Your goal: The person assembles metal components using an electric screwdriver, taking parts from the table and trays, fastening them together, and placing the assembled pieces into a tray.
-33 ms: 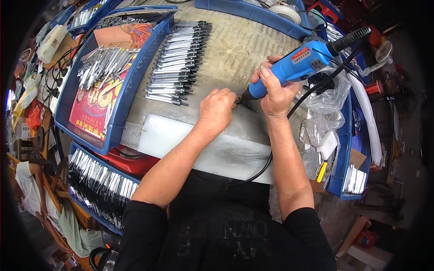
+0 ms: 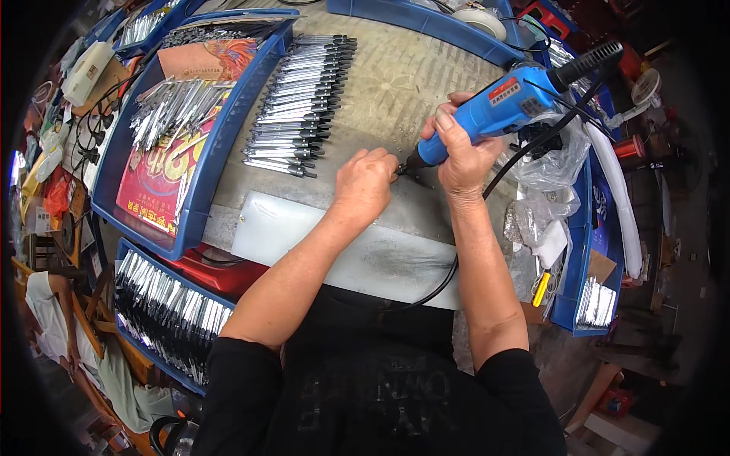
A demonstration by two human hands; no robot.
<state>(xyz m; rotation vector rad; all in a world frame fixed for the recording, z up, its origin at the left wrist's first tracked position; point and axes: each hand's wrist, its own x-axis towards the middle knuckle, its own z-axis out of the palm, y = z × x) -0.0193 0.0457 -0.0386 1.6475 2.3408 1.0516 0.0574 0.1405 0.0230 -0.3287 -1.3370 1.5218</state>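
Observation:
My right hand (image 2: 465, 156) is wrapped round a blue electric screwdriver (image 2: 494, 108), which slants down to the left. Its dark tip (image 2: 411, 162) meets the fingers of my left hand (image 2: 366, 182). That hand is closed in a pinch over the worktop, and whatever lies inside its fingers is hidden. Just left of it, slim silver rods with black ends (image 2: 293, 114) lie side by side in a long column. Beneath my left forearm is a whitish plate (image 2: 277, 228) along the near edge of the worktop.
A blue tray (image 2: 199, 199) at left contains loose silver rods; another blue tray (image 2: 169, 346) below it is packed with black-and-silver ones. At right are clear plastic bags (image 2: 551, 163), a yellow-handled tool (image 2: 541, 289) and a narrow blue bin (image 2: 566, 311). A black cable (image 2: 525, 146) passes beside my right hand.

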